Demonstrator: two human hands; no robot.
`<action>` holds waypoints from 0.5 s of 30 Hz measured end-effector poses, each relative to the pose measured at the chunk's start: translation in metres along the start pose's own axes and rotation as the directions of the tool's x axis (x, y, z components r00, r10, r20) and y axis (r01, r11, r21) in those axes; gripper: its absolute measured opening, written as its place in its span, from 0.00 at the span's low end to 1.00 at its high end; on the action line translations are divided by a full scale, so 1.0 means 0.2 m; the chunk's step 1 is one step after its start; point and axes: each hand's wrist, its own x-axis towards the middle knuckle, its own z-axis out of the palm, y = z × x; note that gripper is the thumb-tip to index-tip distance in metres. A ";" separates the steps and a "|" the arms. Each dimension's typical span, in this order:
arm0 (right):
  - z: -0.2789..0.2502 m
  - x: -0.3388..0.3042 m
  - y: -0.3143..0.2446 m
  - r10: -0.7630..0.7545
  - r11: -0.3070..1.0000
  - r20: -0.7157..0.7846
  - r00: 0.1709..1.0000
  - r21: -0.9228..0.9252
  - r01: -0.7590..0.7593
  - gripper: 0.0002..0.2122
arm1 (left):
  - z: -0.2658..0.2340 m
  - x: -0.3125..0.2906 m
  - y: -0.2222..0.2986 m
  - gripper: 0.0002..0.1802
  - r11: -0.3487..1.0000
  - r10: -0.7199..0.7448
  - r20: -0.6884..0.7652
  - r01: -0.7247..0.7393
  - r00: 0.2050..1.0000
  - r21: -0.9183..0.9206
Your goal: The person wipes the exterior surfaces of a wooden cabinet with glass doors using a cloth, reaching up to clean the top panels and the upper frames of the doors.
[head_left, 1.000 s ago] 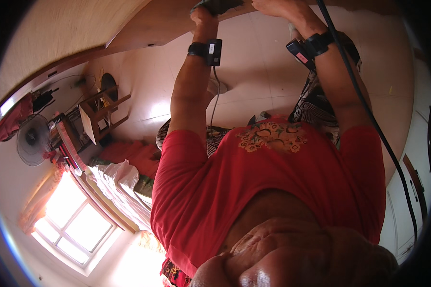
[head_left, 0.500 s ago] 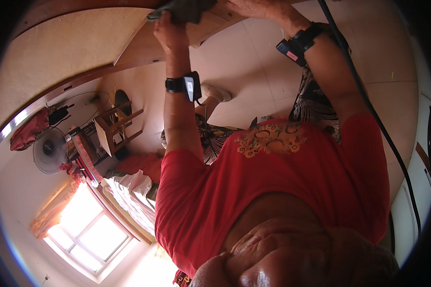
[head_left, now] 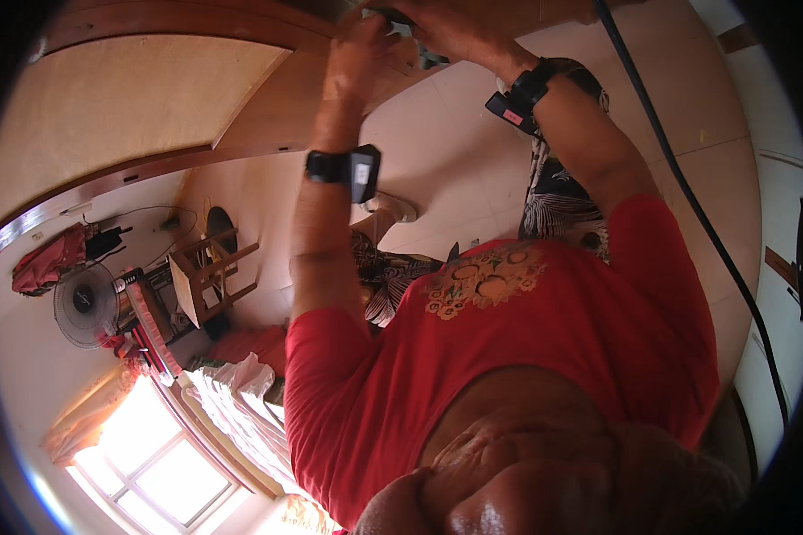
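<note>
A dark grey-green cloth (head_left: 430,59) is bunched between my two hands at the top of the view, and only small parts of it show. My left hand (head_left: 359,55) is closed, its curled fingers at the cloth's left end. Close beside it on the right, my right hand (head_left: 455,34) is closed over the cloth, some of which hangs below its fingers. Both hands are above the edge of a brown wooden surface. The fingertips are partly hidden and slightly blurred.
A wooden furniture panel (head_left: 152,98) fills the upper left. A black cable (head_left: 678,169) runs down the right side, near my right arm. On the left are a wooden stool (head_left: 207,276), a fan (head_left: 85,303) and a bright window (head_left: 156,455). Pale floor tiles (head_left: 473,125) lie below my hands.
My hands have come together, the right moving left to the left one. The cloth, earlier spread at my left hand, is now gathered between both.
</note>
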 end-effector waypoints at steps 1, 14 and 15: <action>0.03 -0.04 0.04 0.000 1.000 -0.015 1.000 -0.010 0.000 0.17 | -0.05 -0.02 0.05 0.23 1.000 0.012 0.010 -0.013 1.000 0.008; -0.09 -0.06 -0.02 0.526 0.850 0.067 0.848 -0.048 -0.524 0.13 | -1.03 -0.76 0.65 0.21 0.876 0.030 -0.096 0.020 0.995 0.481; -0.12 -0.04 -0.08 0.590 0.777 0.096 0.802 0.203 -0.596 0.11 | -1.04 -0.84 0.48 0.20 0.840 0.100 -0.102 -0.029 0.990 0.541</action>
